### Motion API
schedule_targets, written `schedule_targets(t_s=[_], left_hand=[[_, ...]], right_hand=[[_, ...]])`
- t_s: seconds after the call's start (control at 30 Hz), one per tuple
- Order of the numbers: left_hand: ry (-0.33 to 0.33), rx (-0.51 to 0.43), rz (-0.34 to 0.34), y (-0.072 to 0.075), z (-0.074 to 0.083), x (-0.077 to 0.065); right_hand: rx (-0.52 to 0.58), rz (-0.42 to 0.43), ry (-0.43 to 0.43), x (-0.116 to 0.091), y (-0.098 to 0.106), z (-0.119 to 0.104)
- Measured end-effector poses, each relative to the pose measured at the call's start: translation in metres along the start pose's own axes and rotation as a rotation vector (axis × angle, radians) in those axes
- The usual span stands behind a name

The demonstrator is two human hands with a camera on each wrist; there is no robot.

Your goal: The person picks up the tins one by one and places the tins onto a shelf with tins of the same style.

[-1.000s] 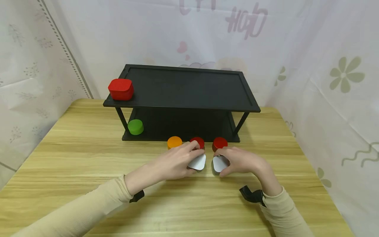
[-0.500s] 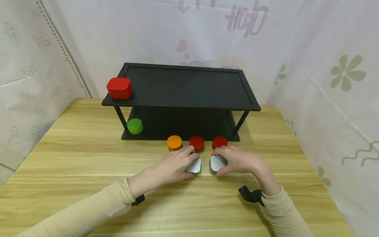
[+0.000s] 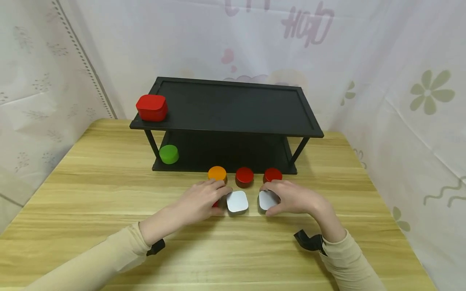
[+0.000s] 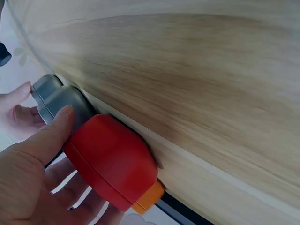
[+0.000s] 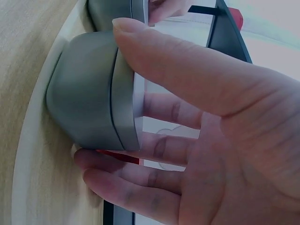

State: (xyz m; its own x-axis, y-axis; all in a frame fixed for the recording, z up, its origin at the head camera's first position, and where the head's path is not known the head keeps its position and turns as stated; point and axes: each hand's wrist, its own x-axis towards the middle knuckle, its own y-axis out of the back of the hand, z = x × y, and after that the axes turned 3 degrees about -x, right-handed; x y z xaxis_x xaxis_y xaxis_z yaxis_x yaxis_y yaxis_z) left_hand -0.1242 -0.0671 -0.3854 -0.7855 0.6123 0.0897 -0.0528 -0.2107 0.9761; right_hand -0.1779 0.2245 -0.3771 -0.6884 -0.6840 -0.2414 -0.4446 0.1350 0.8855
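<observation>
My left hand point(image 3: 198, 202) is curled round a red box point(image 4: 112, 159), thumb on one side and fingers on the other. In the head view the hand hides most of that box. Just right of it stands a grey box with a white top point(image 3: 237, 201), apart from my fingers. My right hand point(image 3: 295, 197) grips a second grey box with a white top point(image 5: 89, 89) between thumb and fingers; it rests on the table. Behind the row sit an orange round box point(image 3: 217, 173), a red round box point(image 3: 244, 176) and another red round box point(image 3: 273, 175).
A black two-level shelf point(image 3: 233, 107) stands at the table's back. On its upper level, at the left, sits a red rounded-square box point(image 3: 152, 108). A green round box point(image 3: 169, 154) is at the left of the lower level. Printed white cloth point(image 3: 393, 101) surrounds the wooden table point(image 3: 233, 258).
My left hand shifted its grey box slightly left, let go of it and moved left onto the red box. The right hand has barely moved and keeps its grey box.
</observation>
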Motion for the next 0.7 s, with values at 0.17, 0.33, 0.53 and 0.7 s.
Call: schedule_targets(t_s=[0.17, 0.33, 0.53, 0.7], left_hand=[[-0.009, 0.001, 0.008, -0.001, 0.000, -0.003], [-0.012, 0.054, 0.011, -0.007, 0.012, 0.007], [-0.030, -0.007, -0.049, -0.001, 0.005, 0.005], [-0.022, -0.076, -0.066, 0.003, -0.005, -0.003]], right_hand=[[-0.011, 0.008, 0.003, 0.003, -0.002, -0.005], [-0.007, 0.022, 0.011, 0.004, -0.007, -0.005], [0.000, 0.042, 0.026, 0.008, -0.010, -0.008], [0.001, 0.051, 0.029, 0.010, -0.010, -0.010]])
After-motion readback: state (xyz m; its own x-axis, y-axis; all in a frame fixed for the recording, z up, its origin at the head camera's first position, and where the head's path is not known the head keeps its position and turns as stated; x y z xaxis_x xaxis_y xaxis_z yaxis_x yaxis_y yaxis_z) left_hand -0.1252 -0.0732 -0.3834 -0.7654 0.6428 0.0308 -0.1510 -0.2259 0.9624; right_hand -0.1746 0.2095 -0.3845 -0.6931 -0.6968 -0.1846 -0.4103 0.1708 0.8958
